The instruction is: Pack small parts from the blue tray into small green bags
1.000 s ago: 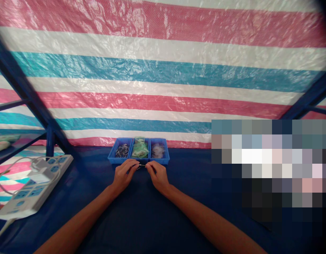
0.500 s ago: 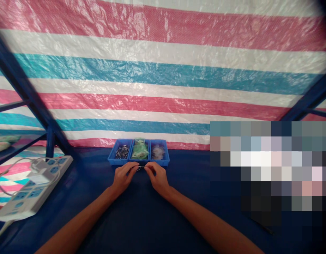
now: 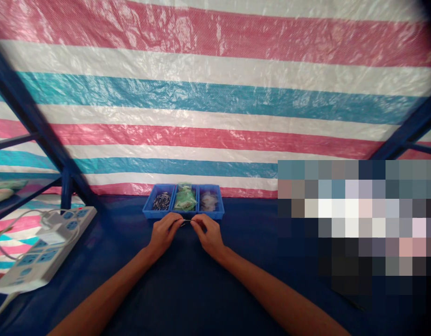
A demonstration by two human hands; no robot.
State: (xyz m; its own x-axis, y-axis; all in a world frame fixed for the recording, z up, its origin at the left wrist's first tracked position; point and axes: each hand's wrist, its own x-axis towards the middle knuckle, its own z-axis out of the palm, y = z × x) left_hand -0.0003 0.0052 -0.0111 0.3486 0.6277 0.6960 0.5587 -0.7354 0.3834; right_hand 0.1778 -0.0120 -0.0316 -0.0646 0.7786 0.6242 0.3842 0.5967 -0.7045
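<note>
My left hand [image 3: 165, 229] and my right hand [image 3: 208, 232] meet just in front of a blue tray [image 3: 150, 214]. Thumb and fingers of both hands are pinched on the ends of a thin, pale, stick-like piece [image 3: 188, 220]; its exact kind is too small to make out. Within the tray's left compartment lie many small dark and silvery slim parts [image 3: 162, 201]. Green plastic packets [image 3: 185, 199] fill the middle compartment. The right one holds translucent whitish pieces [image 3: 209, 202].
A white power strip [image 3: 66, 249] with a plugged-in white adapter [image 3: 54, 233] and cable lies at left. Blue frame bars [image 3: 47, 140] rise at both sides. Striped plastic sheeting [image 3: 215, 98] hangs behind the dark blue table [image 3: 180, 289]. The right side is pixelated.
Both hands stay in nearly the same place, still pinching the thin piece. The fingers of my left hand have shifted very slightly upward.
</note>
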